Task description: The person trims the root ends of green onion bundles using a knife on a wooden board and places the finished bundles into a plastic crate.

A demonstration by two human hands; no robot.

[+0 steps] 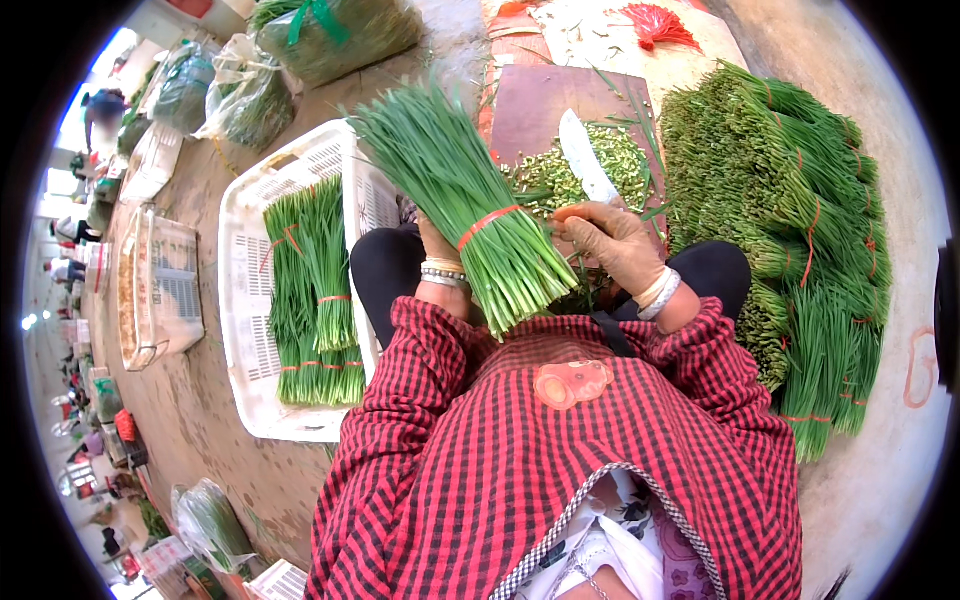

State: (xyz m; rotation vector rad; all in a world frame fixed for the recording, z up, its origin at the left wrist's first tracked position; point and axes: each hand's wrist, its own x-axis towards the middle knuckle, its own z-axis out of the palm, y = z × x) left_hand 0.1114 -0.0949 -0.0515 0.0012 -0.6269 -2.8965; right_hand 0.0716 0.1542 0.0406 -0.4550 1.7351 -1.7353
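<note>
A thick bunch of garlic chives (455, 175), tied with a red band near its pale cut ends, leans in front of me. My left hand (438, 243), partly hidden behind the leaves, is closed around it. To the right of its stems, my gloved right hand (612, 238) has its fingers pinched together; what they hold, if anything, cannot be made out. Just beyond that hand, a broad-bladed knife (587, 160) points away from me over trimmed stem ends (630, 160) on a dark board (525, 110). The knife's handle is mostly hidden by the hand.
On my left stands a white plastic crate (240, 300) with several banded bunches (315, 290). Many more bunches (800, 220) are piled to my right. Red bands (660, 27) lie past the board. Filled plastic bags (340, 45) and another crate (160, 290) stand farther left.
</note>
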